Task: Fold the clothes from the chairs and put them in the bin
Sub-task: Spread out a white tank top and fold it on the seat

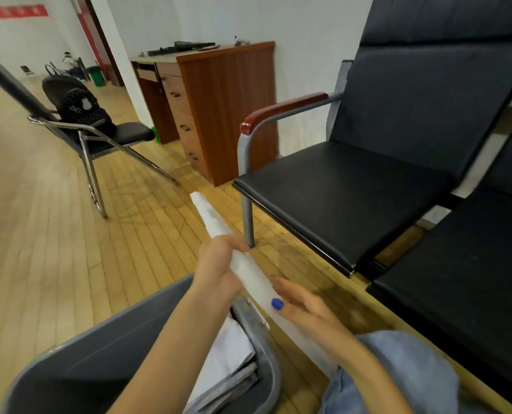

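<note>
The left hand (pixel 218 264) is curling its grip round the middle of a folded white garment (pixel 233 252), a long narrow strip running from about 11 o'clock above the hand down toward 5 o'clock. The right hand (pixel 299 303) is lying with fingers straight along the strip's lower edge, at 4 o'clock from the left hand, supporting rather than clutching it. The garment is hanging in the air just above the rim of the grey bin (pixel 266 363), which is sitting at 6 o'clock and already holding folded pale and grey pieces (pixel 233 357).

The cloth is looking light and soft; the free upper end is keeping its line only because the layers are stacked, so it will probably sag or spring open if held by one end. Taking it at the middle with the other palm under the lower part seems the safest hold, lowering it flat onto the pile. The black seats (pixel 353 198) at 2 o'clock are showing no clothes in view.
</note>
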A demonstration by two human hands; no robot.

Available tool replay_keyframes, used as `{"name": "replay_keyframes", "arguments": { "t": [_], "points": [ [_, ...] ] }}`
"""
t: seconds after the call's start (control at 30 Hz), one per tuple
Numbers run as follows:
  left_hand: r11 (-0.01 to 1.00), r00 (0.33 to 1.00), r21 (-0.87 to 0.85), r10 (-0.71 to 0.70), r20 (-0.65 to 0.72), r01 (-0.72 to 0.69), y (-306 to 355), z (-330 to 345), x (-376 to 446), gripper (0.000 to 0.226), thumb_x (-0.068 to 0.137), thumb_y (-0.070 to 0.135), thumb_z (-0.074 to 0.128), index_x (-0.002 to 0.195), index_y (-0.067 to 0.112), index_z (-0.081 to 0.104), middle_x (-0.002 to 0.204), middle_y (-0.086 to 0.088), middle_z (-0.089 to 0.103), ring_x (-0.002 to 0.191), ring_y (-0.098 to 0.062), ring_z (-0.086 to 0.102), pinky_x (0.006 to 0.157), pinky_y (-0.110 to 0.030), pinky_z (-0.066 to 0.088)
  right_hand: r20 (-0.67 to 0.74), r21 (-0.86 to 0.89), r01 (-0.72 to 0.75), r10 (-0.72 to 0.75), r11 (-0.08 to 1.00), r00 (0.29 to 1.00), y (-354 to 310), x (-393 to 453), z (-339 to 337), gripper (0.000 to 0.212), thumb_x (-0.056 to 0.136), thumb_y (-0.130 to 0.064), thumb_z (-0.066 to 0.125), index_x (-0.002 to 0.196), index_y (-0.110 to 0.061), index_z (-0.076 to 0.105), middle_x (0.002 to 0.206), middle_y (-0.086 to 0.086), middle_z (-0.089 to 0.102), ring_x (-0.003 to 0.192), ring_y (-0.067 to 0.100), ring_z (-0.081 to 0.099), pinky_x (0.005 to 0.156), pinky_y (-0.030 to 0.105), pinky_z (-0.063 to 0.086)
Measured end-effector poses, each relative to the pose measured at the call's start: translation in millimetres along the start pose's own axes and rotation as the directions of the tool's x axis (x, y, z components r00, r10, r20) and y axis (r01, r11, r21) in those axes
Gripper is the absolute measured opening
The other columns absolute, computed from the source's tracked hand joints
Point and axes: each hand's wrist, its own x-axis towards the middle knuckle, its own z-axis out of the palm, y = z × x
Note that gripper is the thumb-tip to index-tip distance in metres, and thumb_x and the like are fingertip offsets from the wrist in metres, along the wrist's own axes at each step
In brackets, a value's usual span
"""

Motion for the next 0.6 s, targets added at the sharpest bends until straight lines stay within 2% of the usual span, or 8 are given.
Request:
{"name": "replay_keyframes", "arguments": {
  "t": [0.13,0.2,0.23,0.27,0.37,0.47,0.53,0.6],
  "points": [
    [0.999,0.999,0.010,0.048,0.024,-0.048,29,-12,-5,0.076,0.051,-0.003,0.057,0.126,0.002,0.050,0.113,-0.019,0.056,0.111,-0.044,0.056,0.076,-0.051,0.054,0.010,-0.022,-0.011,0.011,1.000,1.000,-3,7,8,0.065,0.063,-0.081,0.060,0.120,-0.051,0.056,0.126,-0.023,0.054,0.116,0.000,0.049,0.097,0.020,0.042],
    [0.994,0.993,-0.046,0.103,0.059,-0.100,48,-26,-11,0.068,0.056,-0.006,0.054,0.123,0.005,0.051,0.104,-0.015,0.057,0.099,-0.039,0.060,0.069,-0.044,0.054,-0.096,0.009,-0.063,0.064,0.998,0.993,-2,15,11,0.034,0.089,-0.054,0.051,0.118,-0.038,0.056,0.107,-0.021,0.055,0.097,-0.003,0.050,0.074,0.003,0.042],
    [0.989,0.988,-0.087,0.126,0.087,-0.118,59,-36,-17,0.063,0.057,-0.007,0.053,0.119,0.005,0.053,0.104,-0.014,0.058,0.095,-0.037,0.061,0.070,-0.043,0.055,-0.158,-0.030,-0.059,0.054,0.998,0.986,-1,20,12,0.021,0.096,-0.041,0.047,0.115,-0.036,0.054,0.103,-0.021,0.054,0.097,-0.002,0.051,0.071,0.002,0.042],
    [0.987,0.983,-0.099,0.139,0.119,-0.128,68,-48,-23,0.061,0.055,-0.009,0.054,0.114,0.005,0.056,0.104,-0.014,0.060,0.093,-0.036,0.063,0.072,-0.043,0.056,-0.208,-0.121,-0.051,0.025,0.991,0.978,3,24,11,0.019,0.099,-0.033,0.046,0.116,-0.037,0.052,0.107,-0.018,0.054,0.104,0.004,0.052,0.080,0.008,0.046],
    [0.970,0.978,-0.198,0.170,0.122,-0.144,86,-106,-32,0.082,0.022,-0.012,0.068,0.102,0.004,0.067,0.093,-0.014,0.070,0.079,-0.034,0.071,0.061,-0.047,0.058,-0.366,-0.357,-0.116,-0.025,0.927,0.930,16,40,3,0.037,0.097,-0.034,0.049,0.134,-0.031,0.047,0.132,0.001,0.050,0.125,0.022,0.045,0.107,0.047,0.039],
    [0.894,0.969,-0.392,0.245,0.025,-0.215,79,-183,-38,0.069,0.015,-0.011,0.072,0.081,0.005,0.076,0.087,-0.012,0.072,0.076,-0.033,0.072,0.059,-0.049,0.058,-0.582,-0.485,-0.352,0.005,0.801,0.813,20,59,9,0.064,0.091,-0.037,0.057,0.147,-0.019,0.031,0.151,0.015,0.029,0.140,0.035,0.023,0.116,0.052,0.017],
    [0.861,0.961,-0.427,0.258,-0.100,-0.275,60,-239,-51,0.053,0.033,-0.007,0.068,0.084,0.001,0.076,0.088,-0.015,0.072,0.080,-0.032,0.072,0.065,-0.046,0.059,-0.650,-0.455,-0.369,-0.019,0.811,0.760,23,63,22,0.079,0.085,-0.029,0.067,0.150,-0.017,0.022,0.157,0.017,0.013,0.143,0.038,0.013,0.116,0.054,0.012],
    [0.871,0.958,-0.400,0.253,-0.133,-0.286,31,-300,-63,0.061,0.068,0.001,0.045,0.127,0.006,0.061,0.115,-0.018,0.067,0.110,-0.032,0.063,0.093,-0.049,0.050,-0.657,-0.422,-0.341,-0.025,0.840,0.753,29,66,29,0.088,0.082,-0.020,0.070,0.152,-0.017,0.016,0.158,0.016,0.006,0.143,0.040,0.011,0.115,0.057,0.015]
  ]
}}
